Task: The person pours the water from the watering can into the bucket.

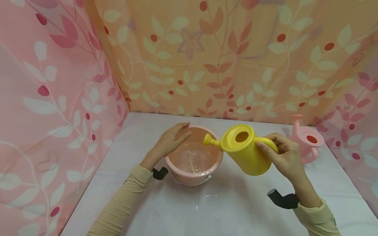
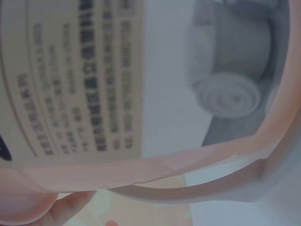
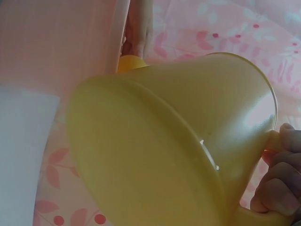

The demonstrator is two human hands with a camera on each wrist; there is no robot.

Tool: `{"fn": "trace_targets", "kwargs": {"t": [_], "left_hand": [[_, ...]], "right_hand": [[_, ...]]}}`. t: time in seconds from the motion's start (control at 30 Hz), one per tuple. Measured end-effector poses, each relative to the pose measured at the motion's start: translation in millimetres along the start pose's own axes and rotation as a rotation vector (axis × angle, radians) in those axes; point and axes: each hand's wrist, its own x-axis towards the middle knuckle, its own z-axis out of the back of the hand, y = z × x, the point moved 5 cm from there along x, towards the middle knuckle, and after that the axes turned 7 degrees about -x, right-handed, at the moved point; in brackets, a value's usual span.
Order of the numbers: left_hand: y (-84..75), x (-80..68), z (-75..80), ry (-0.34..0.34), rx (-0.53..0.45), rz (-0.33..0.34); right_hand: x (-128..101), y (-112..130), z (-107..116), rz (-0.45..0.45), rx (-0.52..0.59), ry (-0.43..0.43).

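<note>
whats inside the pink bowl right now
The pink bowl holds a shallow pool of clear water, with the yellow watering can spout tilted over its rim. The left hand rests on the far-left rim, hiding that part of the inside.

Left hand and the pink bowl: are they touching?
Touching. The head view shows the left hand resting over the far-left rim of the pink bowl; the left wrist view shows a fingertip against the rim.
</note>
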Motion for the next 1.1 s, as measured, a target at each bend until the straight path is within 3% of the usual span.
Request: {"fn": "trace_targets", "kwargs": {"t": [1.1], "left_hand": [[-0.8, -0.1, -0.4, -0.010, -0.010, 0.010]], "right_hand": [[2.8, 2.1, 1.2, 0.003, -0.027, 0.042]]}}
